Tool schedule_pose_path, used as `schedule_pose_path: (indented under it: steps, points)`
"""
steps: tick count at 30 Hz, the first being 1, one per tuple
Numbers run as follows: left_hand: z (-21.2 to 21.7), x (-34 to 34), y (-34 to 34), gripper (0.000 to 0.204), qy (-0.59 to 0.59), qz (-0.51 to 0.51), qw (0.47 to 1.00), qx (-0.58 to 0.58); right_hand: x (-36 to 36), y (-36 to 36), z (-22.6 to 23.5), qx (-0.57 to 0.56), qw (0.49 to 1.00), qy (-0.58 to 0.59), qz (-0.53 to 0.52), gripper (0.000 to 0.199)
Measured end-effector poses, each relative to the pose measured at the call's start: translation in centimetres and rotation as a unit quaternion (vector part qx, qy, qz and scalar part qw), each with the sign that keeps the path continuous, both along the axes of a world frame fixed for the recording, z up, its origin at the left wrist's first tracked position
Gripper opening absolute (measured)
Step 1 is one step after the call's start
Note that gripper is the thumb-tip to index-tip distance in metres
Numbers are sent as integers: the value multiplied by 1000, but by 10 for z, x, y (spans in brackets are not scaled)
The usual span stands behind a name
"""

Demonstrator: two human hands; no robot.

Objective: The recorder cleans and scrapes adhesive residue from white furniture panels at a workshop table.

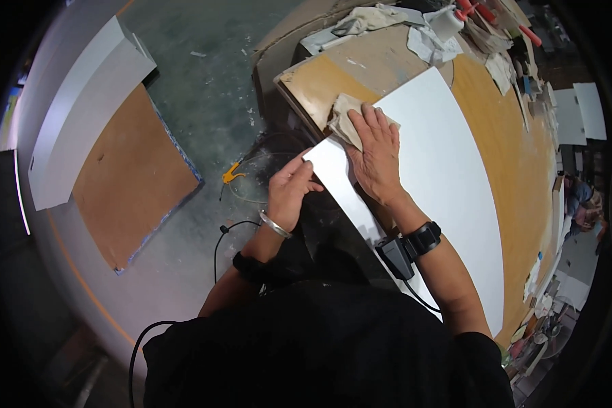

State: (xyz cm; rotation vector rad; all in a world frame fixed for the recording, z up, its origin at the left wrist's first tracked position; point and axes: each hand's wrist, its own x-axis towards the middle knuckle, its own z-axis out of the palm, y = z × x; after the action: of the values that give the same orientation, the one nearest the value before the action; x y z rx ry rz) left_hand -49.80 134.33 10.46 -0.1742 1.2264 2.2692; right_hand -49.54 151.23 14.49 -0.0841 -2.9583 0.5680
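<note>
Both hands met at the frame's centre: the right hand [377, 153] lay flat, fingers spread, pressing a soft, limp cloth [343, 115] onto the white panel [442, 183] on the desk [517, 170] — the left hand [289, 190] curled on the panel's near corner. Stiff, smooth, probably slippery — best gripped by its edges.
</note>
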Motion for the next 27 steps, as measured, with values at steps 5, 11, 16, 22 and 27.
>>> schedule_pose_path:
  steps: [5, 11, 16, 22, 27]
  points:
    - [1, -2, -1, 35, 18, -13, 1000, 8, 2, 1, 3, -21, 1000, -4, -7, 58]
    - [3, -1, 1, 35, 30, -4, 999, -18, 3, 1, 1, -18, 1000, 22, 2, 56]
    - [14, -1, 5, 33, 15, 13, 1000, -20, 4, 3, 2, -13, 1000, 4, 5, 57]
    - [9, 1, 6, 31, 24, 38, 998, -50, 3, 1, 4, -4, 1000, 5, 3, 56]
    - [9, -3, 7, 38, -15, 24, 996, -80, 2, 2, 2, 10, 1000, 20, 7, 56]
